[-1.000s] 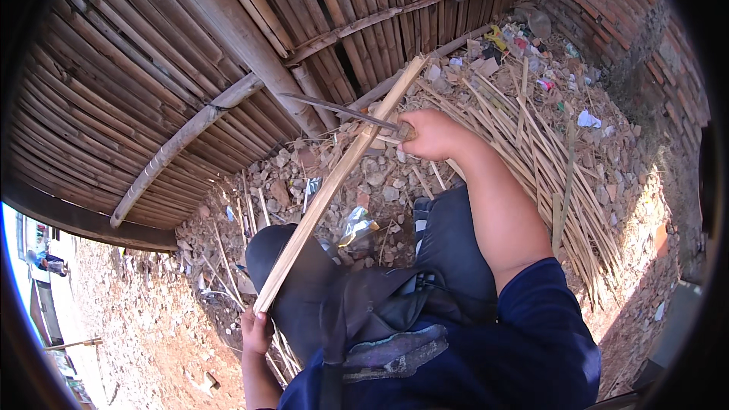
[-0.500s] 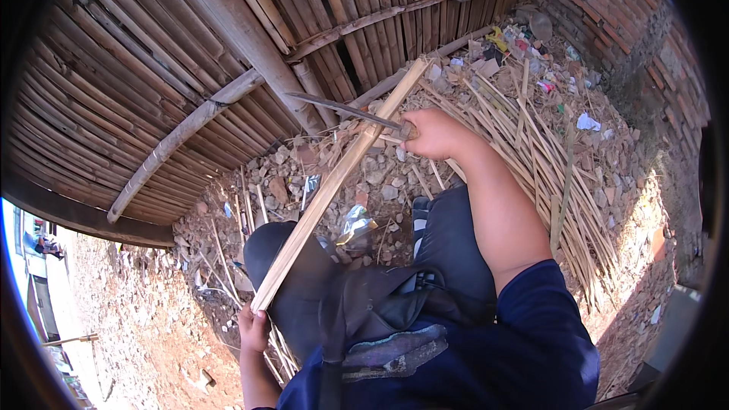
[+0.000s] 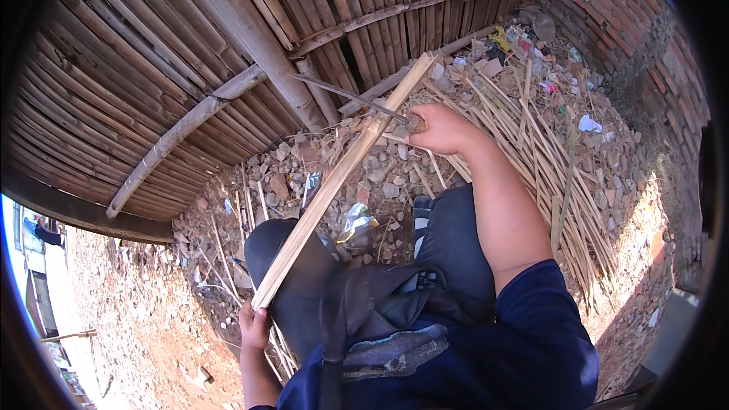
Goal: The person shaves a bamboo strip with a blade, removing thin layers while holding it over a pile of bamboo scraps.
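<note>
A long pale bamboo strip (image 3: pixel 328 191) slants across my knee, its far end split. My left hand (image 3: pixel 254 325) is closed around its near end at the lower left. My right hand (image 3: pixel 440 130) is closed on the handle of a knife (image 3: pixel 345 93) with a long, dark, narrow blade. That blade crosses the strip near its far end and points up to the left. It seems to sit in or against the bamboo; how deep I cannot tell.
A heap of thin bamboo strips (image 3: pixel 547 175) lies to my right on rubble. A slatted bamboo wall (image 3: pixel 152 53) stands ahead and left, a brick wall (image 3: pixel 600 0) at the far right. Litter, including a shiny plastic wrapper (image 3: pixel 355 223), lies among the stones.
My right hand and the knife have shifted slightly to the right and the blade's tip sits a little lower. My left hand keeps its hold on the strip.
</note>
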The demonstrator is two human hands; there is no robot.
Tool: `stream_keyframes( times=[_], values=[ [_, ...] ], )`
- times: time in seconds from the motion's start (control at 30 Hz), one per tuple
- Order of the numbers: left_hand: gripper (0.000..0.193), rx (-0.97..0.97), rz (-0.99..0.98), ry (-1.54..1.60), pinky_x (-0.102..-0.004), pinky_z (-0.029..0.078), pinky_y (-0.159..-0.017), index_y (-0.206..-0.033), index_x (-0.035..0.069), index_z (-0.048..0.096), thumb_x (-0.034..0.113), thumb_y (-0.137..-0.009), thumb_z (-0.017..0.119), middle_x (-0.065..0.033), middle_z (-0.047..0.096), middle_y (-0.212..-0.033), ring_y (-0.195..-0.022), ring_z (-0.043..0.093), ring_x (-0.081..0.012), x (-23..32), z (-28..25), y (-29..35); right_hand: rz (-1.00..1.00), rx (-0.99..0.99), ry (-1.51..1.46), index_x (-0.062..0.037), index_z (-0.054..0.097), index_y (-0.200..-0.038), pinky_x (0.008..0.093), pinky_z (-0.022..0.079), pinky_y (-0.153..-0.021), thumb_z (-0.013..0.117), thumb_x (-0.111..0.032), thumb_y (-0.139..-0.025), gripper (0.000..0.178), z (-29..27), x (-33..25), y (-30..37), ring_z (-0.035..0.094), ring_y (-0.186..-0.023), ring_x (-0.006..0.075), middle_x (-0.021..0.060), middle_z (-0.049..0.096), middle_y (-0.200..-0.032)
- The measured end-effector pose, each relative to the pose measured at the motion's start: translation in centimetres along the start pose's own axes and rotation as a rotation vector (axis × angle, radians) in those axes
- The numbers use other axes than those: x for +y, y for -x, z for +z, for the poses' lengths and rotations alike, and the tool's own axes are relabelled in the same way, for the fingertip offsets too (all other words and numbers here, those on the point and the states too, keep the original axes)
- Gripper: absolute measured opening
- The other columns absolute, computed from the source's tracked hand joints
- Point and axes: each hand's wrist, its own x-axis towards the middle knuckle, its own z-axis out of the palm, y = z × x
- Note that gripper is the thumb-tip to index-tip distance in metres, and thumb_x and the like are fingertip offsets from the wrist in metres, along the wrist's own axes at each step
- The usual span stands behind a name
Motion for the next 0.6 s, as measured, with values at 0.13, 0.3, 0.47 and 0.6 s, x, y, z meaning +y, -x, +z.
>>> stream_keyframes(
  times=[0.13,0.3,0.47,0.6],
  values=[
    [0.071,-0.073,-0.062,0.076,-0.0217,0.029,-0.047,-0.116,0.000,0.057,0.061,-0.081,0.070,0.0074,0.046,-0.067,-0.053,0.039,-0.0027,2.0,0.6,0.0,0.028,-0.036,0.066,-0.0069,0.061,-0.125,0.0428,0.050,-0.092,0.075,-0.026,-0.078,0.052,0.6,-1.3,0.4,0.062,-0.108,0.0369,0.0229,0.065,-0.113],
    [0.067,-0.089,-0.111,0.165,-0.0212,0.026,-0.042,-0.118,0.002,0.054,0.055,-0.082,0.072,0.0070,0.044,-0.064,-0.047,0.037,-0.0028,2.2,0.3,0.3,-0.056,-0.221,0.136,-0.0086,0.062,-0.124,0.0437,0.050,-0.090,0.075,-0.028,-0.078,0.052,0.3,-5.3,1.4,0.063,-0.106,0.0362,0.0210,0.067,-0.106],
    [0.067,-0.075,-0.062,0.061,-0.0228,0.033,-0.052,-0.115,-0.001,0.058,0.057,-0.083,0.070,0.0056,0.051,-0.072,-0.058,0.041,-0.0039,1.2,-0.2,0.1,-0.122,-0.185,0.069,-0.0048,0.064,-0.116,0.0426,0.051,-0.084,0.076,-0.028,-0.076,0.048,0.5,-1.3,0.2,0.065,-0.096,0.0371,0.0225,0.068,-0.099],
    [0.070,-0.036,-0.008,-0.004,-0.0239,0.034,-0.059,-0.114,-0.004,0.060,0.059,-0.083,0.068,0.0037,0.055,-0.078,-0.065,0.043,-0.0052,1.4,0.5,0.0,0.077,-0.021,-0.044,-0.0051,0.061,-0.123,0.0421,0.050,-0.091,0.076,-0.025,-0.077,0.053,-0.4,0.3,0.0,0.063,-0.105,0.0368,0.0227,0.066,-0.112]
  ],
)
